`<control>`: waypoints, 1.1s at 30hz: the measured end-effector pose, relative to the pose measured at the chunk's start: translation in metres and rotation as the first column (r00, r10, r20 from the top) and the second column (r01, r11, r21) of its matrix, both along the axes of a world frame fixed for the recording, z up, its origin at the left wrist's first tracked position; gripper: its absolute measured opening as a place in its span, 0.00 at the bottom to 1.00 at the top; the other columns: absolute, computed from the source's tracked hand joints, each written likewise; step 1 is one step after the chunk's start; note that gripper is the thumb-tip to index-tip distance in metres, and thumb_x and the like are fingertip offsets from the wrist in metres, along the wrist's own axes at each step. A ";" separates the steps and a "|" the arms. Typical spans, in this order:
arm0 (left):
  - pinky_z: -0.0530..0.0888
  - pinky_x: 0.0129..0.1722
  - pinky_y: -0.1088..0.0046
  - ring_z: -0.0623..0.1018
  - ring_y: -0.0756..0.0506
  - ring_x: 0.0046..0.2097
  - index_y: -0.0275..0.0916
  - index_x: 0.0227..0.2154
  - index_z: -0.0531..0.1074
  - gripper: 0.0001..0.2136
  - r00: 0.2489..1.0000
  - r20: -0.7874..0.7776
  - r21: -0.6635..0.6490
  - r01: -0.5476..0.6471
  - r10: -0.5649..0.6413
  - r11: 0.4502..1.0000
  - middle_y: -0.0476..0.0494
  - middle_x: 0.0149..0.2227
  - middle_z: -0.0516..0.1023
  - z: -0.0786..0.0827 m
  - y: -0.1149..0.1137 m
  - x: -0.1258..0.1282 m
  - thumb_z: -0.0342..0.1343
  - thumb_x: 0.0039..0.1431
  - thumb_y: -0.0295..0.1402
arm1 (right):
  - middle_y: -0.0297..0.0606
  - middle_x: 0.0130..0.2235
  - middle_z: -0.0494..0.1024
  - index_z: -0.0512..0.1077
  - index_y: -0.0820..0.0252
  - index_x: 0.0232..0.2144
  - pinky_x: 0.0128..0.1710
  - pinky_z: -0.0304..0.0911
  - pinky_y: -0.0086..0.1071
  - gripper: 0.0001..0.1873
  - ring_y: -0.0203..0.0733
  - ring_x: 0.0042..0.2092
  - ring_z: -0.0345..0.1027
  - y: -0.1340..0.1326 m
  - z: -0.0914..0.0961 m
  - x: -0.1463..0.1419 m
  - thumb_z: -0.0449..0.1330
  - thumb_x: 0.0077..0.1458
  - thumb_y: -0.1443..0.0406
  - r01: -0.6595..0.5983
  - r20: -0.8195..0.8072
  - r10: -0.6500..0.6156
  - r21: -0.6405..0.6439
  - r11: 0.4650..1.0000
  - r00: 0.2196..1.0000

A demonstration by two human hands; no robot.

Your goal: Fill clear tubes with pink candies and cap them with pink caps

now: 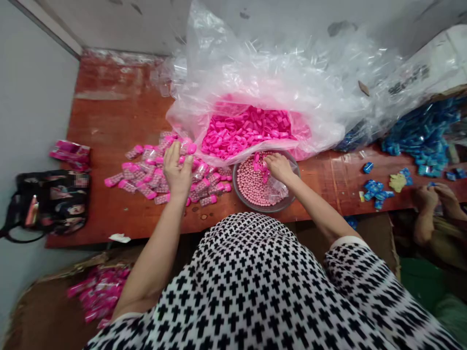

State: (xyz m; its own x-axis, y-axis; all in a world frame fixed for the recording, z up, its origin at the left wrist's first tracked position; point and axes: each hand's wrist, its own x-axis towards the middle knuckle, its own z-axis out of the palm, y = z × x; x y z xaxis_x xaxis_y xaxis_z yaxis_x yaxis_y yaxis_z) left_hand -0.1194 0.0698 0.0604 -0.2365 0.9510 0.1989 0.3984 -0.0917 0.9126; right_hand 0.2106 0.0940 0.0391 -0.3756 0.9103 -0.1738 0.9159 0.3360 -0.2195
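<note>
Fingers (270,160) of right hand (280,167) curled on pink pieces (260,167) in bowl (234,187)

Pale pink beads (251,183) heaped in a metal bowl (266,209), pink-capped clear tubes (146,182) in a loose jumbled pile

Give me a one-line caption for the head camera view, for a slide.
Left hand on pink-capped clear plastic tubes, right hand in a grey bowl of round pink beads.

Left hand (177,170): above a heap of pink-and-clear plastic strips (160,182). Right hand (279,167): in a round grey metal bowl (263,210) of small pink beads (250,182), beside a clear plastic bag (292,82) of bright pink plastic pieces (244,131).
</note>
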 end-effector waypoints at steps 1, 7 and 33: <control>0.53 0.63 0.50 0.60 0.41 0.63 0.46 0.54 0.66 0.22 0.998 -0.056 -0.001 -0.041 0.041 0.999 0.47 0.59 0.65 -0.003 -0.002 0.002 0.57 0.55 0.36 | 0.53 0.46 0.74 0.68 0.66 0.47 0.50 0.54 0.45 0.17 0.52 0.52 0.59 0.003 -0.005 0.001 0.45 0.60 0.70 -0.065 0.128 0.065 -0.004 0.998 0.990; 0.71 0.52 0.61 0.76 0.43 0.49 0.35 0.50 0.70 0.19 0.972 0.145 -0.216 0.213 -0.184 0.953 0.40 0.48 0.76 -0.036 -0.033 0.085 0.56 0.54 0.34 | 0.58 0.50 0.70 0.66 0.70 0.49 0.48 0.51 0.47 0.21 0.56 0.53 0.56 0.009 -0.021 -0.005 0.41 0.60 0.71 -0.145 0.281 0.153 -0.047 0.988 0.947; 0.73 0.38 0.70 0.78 0.45 0.37 0.38 0.37 0.78 0.12 0.748 0.175 -0.305 0.659 -0.640 0.687 0.46 0.34 0.81 -0.025 -0.026 0.144 0.51 0.57 0.36 | 0.45 0.39 0.75 0.71 0.62 0.41 0.40 0.63 0.35 0.16 0.43 0.39 0.68 -0.024 0.040 0.014 0.56 0.55 0.57 -0.251 -0.429 0.237 0.025 0.968 0.872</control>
State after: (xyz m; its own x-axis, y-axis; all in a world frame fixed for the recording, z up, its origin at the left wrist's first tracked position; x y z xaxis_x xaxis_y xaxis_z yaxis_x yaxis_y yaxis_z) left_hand 0.0247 0.0440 0.0353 0.4647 0.8734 -0.1454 0.3061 -0.0044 0.9520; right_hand 0.2244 0.0700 0.0791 -0.6288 0.7771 0.0263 0.6221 0.5231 -0.5826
